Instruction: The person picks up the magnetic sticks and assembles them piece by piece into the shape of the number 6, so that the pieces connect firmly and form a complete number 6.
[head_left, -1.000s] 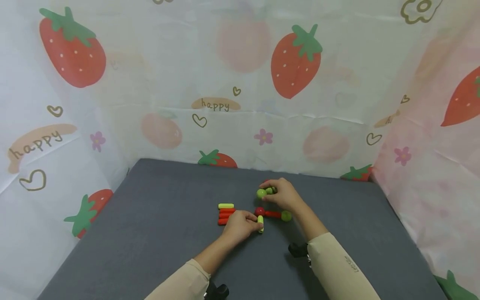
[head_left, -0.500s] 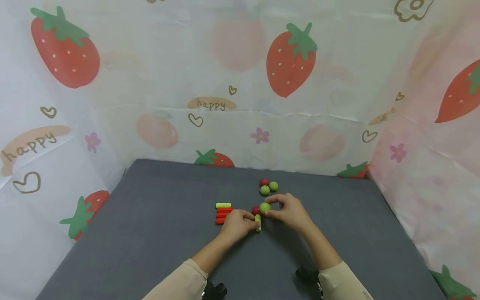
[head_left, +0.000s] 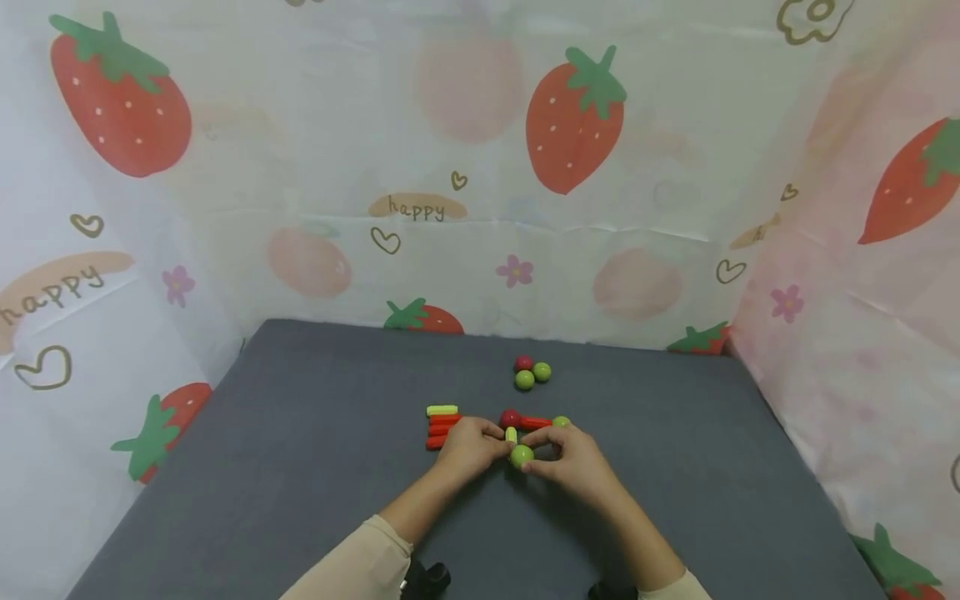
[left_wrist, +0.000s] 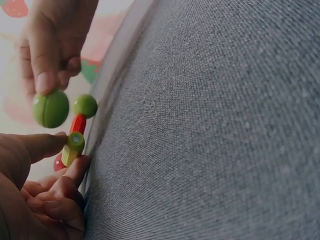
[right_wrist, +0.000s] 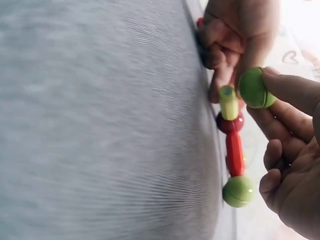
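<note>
My left hand pinches a short yellow-green rod between thumb and finger. A small pale disc shows in the rod's near end; its far end meets a red ball. From that ball a red rod runs to the right, ending in a green ball. In my right hand, thumb and fingertips grip another green ball with a seam around it. The wrist views show this ball beside the yellow-green rod's free end, a small gap apart in the left wrist view.
Left of my left hand lie a yellow-green rod and several red rods in a row, partly covered by the hand. Farther back, a red ball and two green balls cluster on the grey tabletop. A strawberry-print curtain surrounds the table.
My right hand has picked a green ball from the cluster at the back and brought it toward me, to the yellow-green rod's near end. My left hand stays in place on the rod.
</note>
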